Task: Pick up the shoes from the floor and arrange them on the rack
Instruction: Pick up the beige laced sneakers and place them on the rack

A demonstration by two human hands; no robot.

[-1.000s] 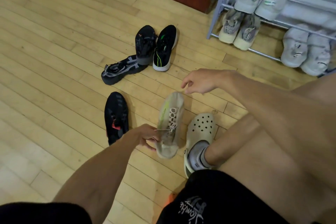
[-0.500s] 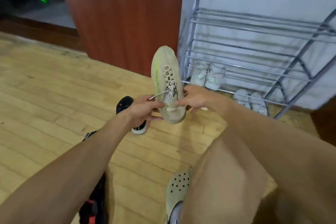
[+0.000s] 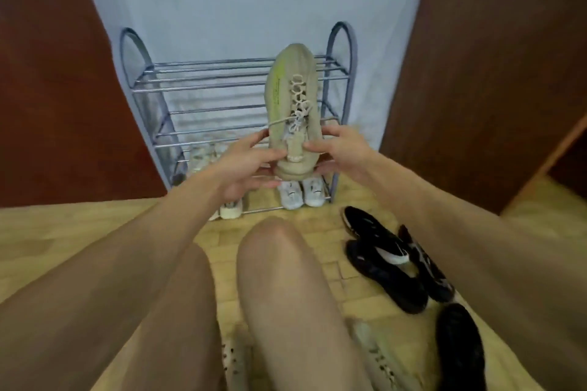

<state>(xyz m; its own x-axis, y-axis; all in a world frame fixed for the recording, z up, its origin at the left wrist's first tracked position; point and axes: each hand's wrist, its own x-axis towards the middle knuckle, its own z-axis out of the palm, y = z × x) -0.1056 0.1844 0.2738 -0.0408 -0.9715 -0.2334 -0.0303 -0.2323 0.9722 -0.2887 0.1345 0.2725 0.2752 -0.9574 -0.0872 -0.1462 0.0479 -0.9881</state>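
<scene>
I hold a beige knit sneaker (image 3: 293,95) with a lime stripe and pale laces up in front of the metal shoe rack (image 3: 203,86), toe pointing up and away. My left hand (image 3: 251,165) grips its heel from the left and my right hand (image 3: 344,149) grips it from the right. Pale sneakers (image 3: 301,192) sit on the rack's lowest shelf. Black shoes (image 3: 386,259) lie on the wooden floor at the right. Another beige sneaker (image 3: 379,355) lies near my feet.
Dark wooden panels (image 3: 482,82) flank the rack on both sides. The rack's upper shelves hold nothing. My bare knees (image 3: 279,247) fill the lower middle of the view. One more black shoe (image 3: 460,346) lies at the bottom right.
The beige sneaker came off the floor and rose in front of the rack. My right hand joined the left on it. My view swung to face the rack squarely.
</scene>
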